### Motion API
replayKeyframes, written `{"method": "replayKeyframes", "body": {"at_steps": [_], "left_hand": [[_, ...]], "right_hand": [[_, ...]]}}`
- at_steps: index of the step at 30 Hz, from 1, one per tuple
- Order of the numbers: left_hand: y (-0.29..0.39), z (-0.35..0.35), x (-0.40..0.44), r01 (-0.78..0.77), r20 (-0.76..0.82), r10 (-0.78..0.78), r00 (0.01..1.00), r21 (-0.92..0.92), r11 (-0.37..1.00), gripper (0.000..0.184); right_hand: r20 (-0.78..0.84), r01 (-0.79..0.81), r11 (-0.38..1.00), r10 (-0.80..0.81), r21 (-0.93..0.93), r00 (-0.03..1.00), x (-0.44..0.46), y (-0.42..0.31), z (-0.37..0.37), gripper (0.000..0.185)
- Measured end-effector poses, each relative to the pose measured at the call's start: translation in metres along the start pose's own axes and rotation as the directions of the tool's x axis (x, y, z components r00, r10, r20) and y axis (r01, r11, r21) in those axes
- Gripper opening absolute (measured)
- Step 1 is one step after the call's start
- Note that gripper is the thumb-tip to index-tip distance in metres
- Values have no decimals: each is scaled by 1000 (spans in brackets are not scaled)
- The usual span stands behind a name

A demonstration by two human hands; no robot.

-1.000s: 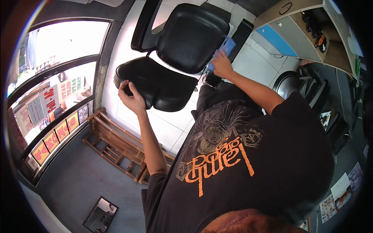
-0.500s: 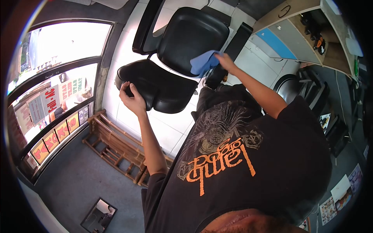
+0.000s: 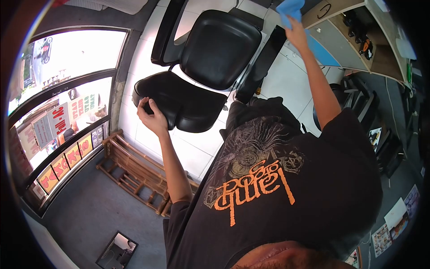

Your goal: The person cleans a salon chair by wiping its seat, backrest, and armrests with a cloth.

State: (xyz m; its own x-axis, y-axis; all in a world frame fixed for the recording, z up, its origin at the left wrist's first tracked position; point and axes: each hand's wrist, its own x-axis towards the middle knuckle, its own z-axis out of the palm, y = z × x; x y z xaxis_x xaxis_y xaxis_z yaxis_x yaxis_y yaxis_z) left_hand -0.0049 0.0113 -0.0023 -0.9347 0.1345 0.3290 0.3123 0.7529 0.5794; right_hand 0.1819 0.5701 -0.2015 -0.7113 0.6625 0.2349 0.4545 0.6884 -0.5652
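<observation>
A black barber chair stands in front of me, its padded backrest nearest my body. My left hand is closed round the left edge of that backrest, fingers curled over its top. Up at the right, my right hand grips a light blue cloth, raised beyond the chair's right armrest. The cloth is clear of the chair and partly cut off by the top of the view.
A wooden cabinet with an open shelf stands at the upper right. A bamboo bench is at the lower left, below the window. Dark folded chairs are on the right. A framed mirror shows at bottom left.
My right hand has swung up and to the right with the blue cloth, from beside the seat and right armrest. My left hand stays on the backrest.
</observation>
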Motion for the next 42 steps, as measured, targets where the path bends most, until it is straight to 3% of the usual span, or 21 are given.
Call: {"method": "replayKeyframes", "body": {"at_steps": [2,4,6,8,11,13,16,17,20,21,22,24,25,27,31,34,36,38,42], "left_hand": [[-2,-1,0,3,5,-4,1000,8,1000,21],[-1,-1,-1,6,7,-6,1000,-6,1000,21],[0,-1,0,10,10,-10,1000,-8,1000,21],[1,-1,0,18,10,-18,1000,-3,1000,21],[-2,1,-1,-41,-13,42,999,44,998,24],[0,0,0,-6,1,6,1000,16,1000,23],[2,-1,-1,7,10,-7,1000,-5,1000,22],[1,0,0,6,8,-5,1000,-8,1000,22],[-5,0,0,-9,6,9,1000,-15,1000,22],[-5,0,0,-7,6,7,1000,-17,1000,22],[-5,0,0,-5,7,5,1000,-19,1000,22],[-4,0,0,-3,8,3,1000,-21,1000,21],[-2,0,0,-3,7,3,1000,-21,1000,21],[-1,-1,0,-5,6,5,1000,-18,1000,20],[-1,-1,1,-1,8,1,1000,-21,1000,19],[0,-1,0,10,18,-10,1000,-19,1000,19],[1,-2,0,12,11,-12,1000,-16,1000,19],[1,-1,0,9,3,-9,1000,-22,1000,19],[-1,-1,0,-3,4,3,1000,-4,1000,19]], "right_hand": [[159,11,991,10,-133,987,-28,11,42,56],[271,93,940,-1,-327,962,-83,-34,54,60],[262,142,957,-73,-254,962,-133,-55,74,65],[416,232,966,-166,-111,894,-171,-86,68,69],[593,234,971,-221,57,774,-212,-122,62,59],[698,142,969,-244,202,673,-221,-134,62,52],[883,-443,839,-88,315,460,-207,-124,80,43],[887,-460,861,24,216,461,-208,-106,103,41],[913,-811,510,111,287,393,-147,-129,29,55],[861,-802,488,176,345,478,-135,-124,23,55],[797,-786,468,243,403,553,-119,-108,20,54],[695,-671,595,245,443,676,-75,-61,10,57],[553,-658,656,414,370,723,-51,-74,-14,56],[306,-575,776,499,260,811,-5,-80,-52,52],[193,-299,954,289,23,938,28,-69,-62,43],[124,39,999,-43,37,991,1,-3,25,44],[254,232,949,-175,-212,951,-49,-5,69,45],[311,326,917,-248,-230,917,-101,-46,74,48],[563,432,900,-325,-65,760,-164,-105,82,49]]}}
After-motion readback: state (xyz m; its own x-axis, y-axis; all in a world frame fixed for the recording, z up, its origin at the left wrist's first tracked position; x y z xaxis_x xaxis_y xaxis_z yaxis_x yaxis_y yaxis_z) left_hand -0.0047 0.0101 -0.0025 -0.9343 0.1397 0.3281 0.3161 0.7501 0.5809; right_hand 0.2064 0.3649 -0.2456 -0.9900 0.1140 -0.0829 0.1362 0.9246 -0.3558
